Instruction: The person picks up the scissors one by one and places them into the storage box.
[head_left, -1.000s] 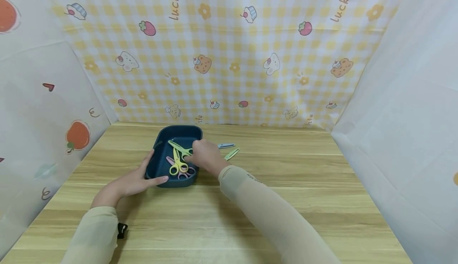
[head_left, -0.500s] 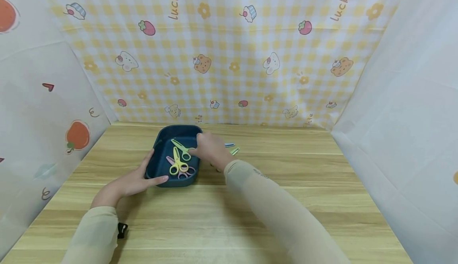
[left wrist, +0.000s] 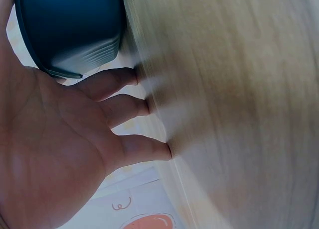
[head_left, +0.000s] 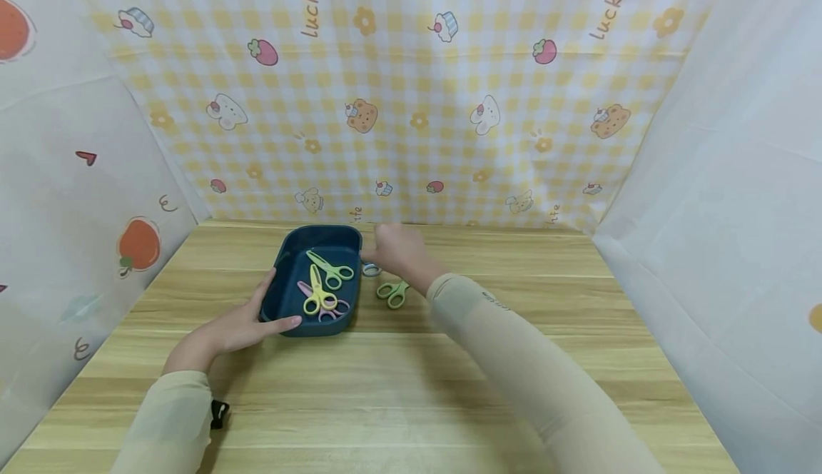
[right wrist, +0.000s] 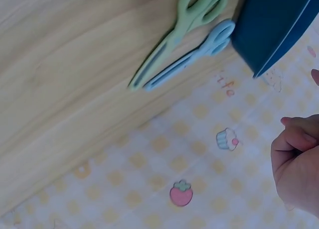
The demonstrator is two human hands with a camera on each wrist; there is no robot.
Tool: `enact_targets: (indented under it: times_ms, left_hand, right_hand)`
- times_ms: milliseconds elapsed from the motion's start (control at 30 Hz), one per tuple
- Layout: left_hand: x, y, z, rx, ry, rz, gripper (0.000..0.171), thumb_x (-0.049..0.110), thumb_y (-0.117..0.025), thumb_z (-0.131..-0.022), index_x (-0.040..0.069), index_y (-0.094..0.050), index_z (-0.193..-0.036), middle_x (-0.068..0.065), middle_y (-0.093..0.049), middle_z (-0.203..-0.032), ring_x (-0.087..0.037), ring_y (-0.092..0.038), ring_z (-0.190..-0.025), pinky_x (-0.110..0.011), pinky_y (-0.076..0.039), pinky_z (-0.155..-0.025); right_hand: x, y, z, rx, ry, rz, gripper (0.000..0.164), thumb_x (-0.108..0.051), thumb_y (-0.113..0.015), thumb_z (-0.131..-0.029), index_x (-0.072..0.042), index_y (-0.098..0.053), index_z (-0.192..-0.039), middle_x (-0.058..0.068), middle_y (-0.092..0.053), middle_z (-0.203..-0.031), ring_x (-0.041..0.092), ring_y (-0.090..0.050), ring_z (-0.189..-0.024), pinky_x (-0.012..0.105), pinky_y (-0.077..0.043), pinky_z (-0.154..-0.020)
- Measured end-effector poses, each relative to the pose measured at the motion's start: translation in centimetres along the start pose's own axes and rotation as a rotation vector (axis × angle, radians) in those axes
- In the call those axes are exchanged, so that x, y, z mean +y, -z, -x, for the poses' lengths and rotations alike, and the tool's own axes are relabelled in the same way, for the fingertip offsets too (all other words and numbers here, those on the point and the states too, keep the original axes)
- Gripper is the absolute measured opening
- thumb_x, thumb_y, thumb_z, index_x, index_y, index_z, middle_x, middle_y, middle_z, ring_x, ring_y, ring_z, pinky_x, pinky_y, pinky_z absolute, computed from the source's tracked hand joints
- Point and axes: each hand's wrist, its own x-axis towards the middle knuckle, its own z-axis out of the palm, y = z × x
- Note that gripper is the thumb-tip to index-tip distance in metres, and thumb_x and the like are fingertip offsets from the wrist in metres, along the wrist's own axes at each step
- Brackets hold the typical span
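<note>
A dark blue rectangular box (head_left: 272, 295) stands at the left of the table with several scissors inside: green scissors (head_left: 330, 271), yellow scissors (head_left: 315, 285) and pink scissors (head_left: 307, 289). My left hand (head_left: 240, 328) rests against its near left corner, thumb along the front side. Three straight fingers (left wrist: 130, 108) touch the tabletop in the left wrist view. My right hand (head_left: 401, 251) hovers beyond the box's right side, fingers loosely curled, thumb apart, holding nothing. Below it lie blue scissors (right wrist: 212, 42) and another pair of green scissors (right wrist: 183, 22), partly hidden in the head view.
The wood-grain table (head_left: 449, 395) runs back to a yellow checked cloth (head_left: 424, 74). White cloth walls (head_left: 719, 174) close off both sides. A small black clip-like piece (head_left: 220, 413) shows beside the left sleeve.
My right hand has let go of the green scissors inside the box and moved right, out over the blue scissors. The left hand has stayed at the box corner.
</note>
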Motion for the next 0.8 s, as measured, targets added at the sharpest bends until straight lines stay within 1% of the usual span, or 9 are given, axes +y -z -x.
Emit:
enact_targets:
  times_ms: [100, 233, 400, 533, 633, 700, 767, 800]
  left_hand:
    - [0.1, 0.0, 0.0, 0.002, -0.002, -0.005, 0.123, 0.072, -0.061, -0.097, 0.022, 0.027, -0.167, -0.047, -0.011, -0.167, -0.073, -0.033, -0.145, -0.082, -0.040, -0.108]
    - [0.1, 0.0, -0.1, 0.001, -0.001, -0.005, 0.123, 0.072, -0.060, -0.097, 0.023, 0.028, -0.166, -0.047, -0.010, -0.168, -0.073, -0.032, -0.145, -0.082, -0.040, -0.108]
    - [0.0, 0.0, -0.1, -0.002, -0.001, -0.003, 0.123, 0.072, -0.060, -0.097, 0.021, 0.028, -0.167, -0.046, -0.008, -0.168, -0.073, -0.029, -0.147, -0.083, -0.039, -0.108]
    - [0.0, 0.0, -0.1, -0.003, 0.000, -0.005, 0.123, 0.072, -0.060, -0.097, 0.021, 0.028, -0.167, -0.046, -0.007, -0.169, -0.073, -0.028, -0.147, -0.083, -0.039, -0.108]
    - [0.0, 0.0, -0.1, -0.005, 0.006, -0.006, 0.123, 0.072, -0.059, -0.097, 0.021, 0.028, -0.167, -0.046, -0.007, -0.169, -0.073, -0.027, -0.147, -0.083, -0.038, -0.108]
    - [-0.1, 0.0, -0.1, -0.004, 0.008, -0.007, 0.122, 0.073, -0.059, -0.097, 0.022, 0.028, -0.167, -0.046, -0.007, -0.169, -0.073, -0.027, -0.147, -0.083, -0.039, -0.108]
    - [-0.1, 0.0, 0.0, -0.004, 0.009, -0.005, 0.122, 0.073, -0.059, -0.097, 0.022, 0.028, -0.167, -0.046, -0.007, -0.168, -0.073, -0.028, -0.147, -0.083, -0.039, -0.108]
    - [-0.1, 0.0, 0.0, -0.004, 0.008, -0.003, 0.122, 0.073, -0.059, -0.097, 0.022, 0.028, -0.167, -0.046, -0.007, -0.169, -0.073, -0.028, -0.147, -0.083, -0.039, -0.108]
  right_hand:
    - [1.1, 0.2, 0.3, 0.008, 0.002, 0.027, 0.037, -0.050, -0.070, -0.099, -0.014, -0.065, -0.098, 0.000, -0.066, -0.084, 0.016, -0.063, -0.069, 0.033, -0.053, -0.060]
    - [2.5, 0.0, 0.5, 0.008, 0.000, 0.047, 0.036, -0.046, -0.070, -0.099, -0.011, -0.068, -0.105, 0.002, -0.070, -0.091, 0.018, -0.064, -0.074, 0.037, -0.056, -0.066]
    - [3.9, -0.6, 1.0, -0.006, -0.001, 0.041, 0.043, -0.044, -0.072, -0.099, -0.008, -0.071, -0.121, 0.006, -0.076, -0.104, 0.019, -0.067, -0.083, 0.042, -0.062, -0.075]
    - [4.6, -1.2, 1.6, -0.029, 0.003, 0.046, 0.046, -0.043, -0.073, -0.100, -0.007, -0.071, -0.128, 0.006, -0.077, -0.109, 0.019, -0.070, -0.088, 0.042, -0.063, -0.079]
    - [4.9, -1.8, 2.2, -0.058, 0.018, 0.058, 0.048, -0.042, -0.073, -0.101, -0.008, -0.070, -0.134, 0.007, -0.077, -0.117, 0.021, -0.073, -0.099, 0.041, -0.063, -0.083]
    - [4.9, -2.2, 2.7, -0.069, 0.031, 0.066, 0.049, -0.041, -0.073, -0.101, -0.008, -0.069, -0.138, 0.007, -0.078, -0.124, 0.023, -0.074, -0.108, 0.041, -0.064, -0.088]
    - [5.0, -2.7, 3.1, -0.071, 0.050, 0.074, 0.048, -0.039, -0.073, -0.102, -0.009, -0.069, -0.139, 0.007, -0.076, -0.132, 0.025, -0.074, -0.117, 0.043, -0.063, -0.095]
    - [5.0, -3.0, 3.2, -0.072, 0.058, 0.069, 0.047, -0.037, -0.074, -0.101, -0.009, -0.070, -0.138, 0.007, -0.076, -0.133, 0.025, -0.074, -0.118, 0.043, -0.063, -0.097]
